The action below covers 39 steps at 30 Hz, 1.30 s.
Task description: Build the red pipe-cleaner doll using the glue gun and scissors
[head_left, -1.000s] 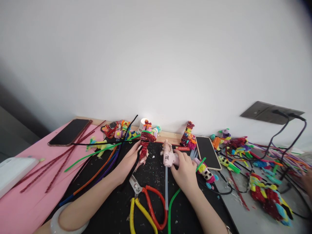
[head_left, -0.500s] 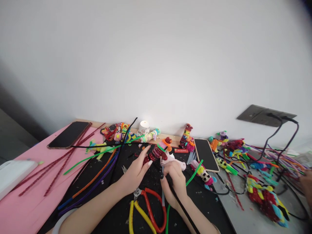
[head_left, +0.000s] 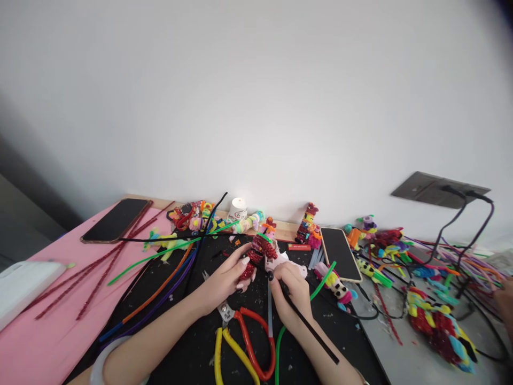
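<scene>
My left hand [head_left: 226,278] is closed around a dark red glittery pipe-cleaner figure [head_left: 253,256], which has a green band and orange and pink parts at its top. Close beside it on the right, my right hand [head_left: 290,297] pinches a black pipe cleaner [head_left: 310,323], whose free end trails back over the forearm. A pale pink hot glue gun [head_left: 294,267] shows just behind the right hand, partly hidden by it. Between my forearms lie pliers [head_left: 240,331] with one red and one yellow handle. A translucent glue stick [head_left: 270,310] lies next to them.
Two phones [head_left: 116,220] [head_left: 340,254] lie left and right. Red pipe cleaners [head_left: 96,262] cross the pink sheet. A paper cup [head_left: 238,208] and finished figures [head_left: 306,224] stand by the wall. Cables hang from a socket [head_left: 438,190]. Another person's hand [head_left: 504,299] shows at the right edge.
The red figure has turned more upright and moved slightly left, and my left fingers have wrapped around it. The black pipe cleaner's free end has come into view over the right forearm.
</scene>
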### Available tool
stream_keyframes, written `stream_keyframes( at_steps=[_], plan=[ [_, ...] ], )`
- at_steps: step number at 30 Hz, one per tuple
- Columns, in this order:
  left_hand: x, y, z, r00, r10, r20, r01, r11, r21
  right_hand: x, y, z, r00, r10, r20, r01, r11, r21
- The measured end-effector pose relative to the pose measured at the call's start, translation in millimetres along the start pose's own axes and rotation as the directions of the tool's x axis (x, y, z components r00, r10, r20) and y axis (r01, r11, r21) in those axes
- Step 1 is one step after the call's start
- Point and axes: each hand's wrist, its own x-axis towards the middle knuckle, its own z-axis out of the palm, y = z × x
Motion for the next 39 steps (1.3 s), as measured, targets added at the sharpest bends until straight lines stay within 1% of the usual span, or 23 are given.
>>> stream_keyframes(
  at_steps=[8, 13, 16, 20, 25, 30, 35, 39],
  plan=[
    [-4.8, 5.3, -0.8, 0.995, -0.075, 0.060, 0.079, 0.994, -0.076, -0.6, 2.5, -3.7, 0.998, 0.027, 0.049, -0.026, 0.999, -0.038],
    [-5.0, 5.5, -1.8, 0.990, -0.104, 0.092, 0.114, 0.988, -0.109, -0.7, 4.7, -2.0, 0.998, 0.026, 0.050, -0.024, 0.999, -0.030],
    [-6.1, 7.7, -1.5, 0.982, -0.133, 0.135, 0.152, 0.978, -0.142, -1.4, 5.5, 0.0, 1.000, 0.008, 0.030, -0.007, 0.999, -0.032],
    [-7.0, 10.1, -1.1, 0.967, -0.179, 0.182, 0.214, 0.959, -0.189, -3.1, 5.7, 1.7, 1.000, 0.017, -0.011, -0.018, 0.999, -0.042],
    [-5.3, 8.3, -1.0, 0.954, -0.182, 0.238, 0.238, 0.942, -0.237, -5.0, 5.9, 3.8, 0.998, 0.051, -0.038, -0.054, 0.995, -0.084],
    [-6.3, 7.3, -0.8, 0.937, -0.185, 0.297, 0.274, 0.915, -0.296, -6.0, 5.1, 6.6, 0.996, 0.067, -0.061, -0.072, 0.995, -0.069],
    [-8.0, 6.4, -2.1, 0.929, -0.192, 0.316, 0.294, 0.903, -0.315, -7.7, 4.4, 8.7, 0.993, 0.102, -0.057, -0.103, 0.994, -0.028],
    [-7.9, 5.2, -3.1, 0.916, -0.204, 0.345, 0.319, 0.891, -0.322, -6.3, 3.5, 9.1, 0.978, 0.196, -0.071, -0.191, 0.978, 0.080]
  ],
)
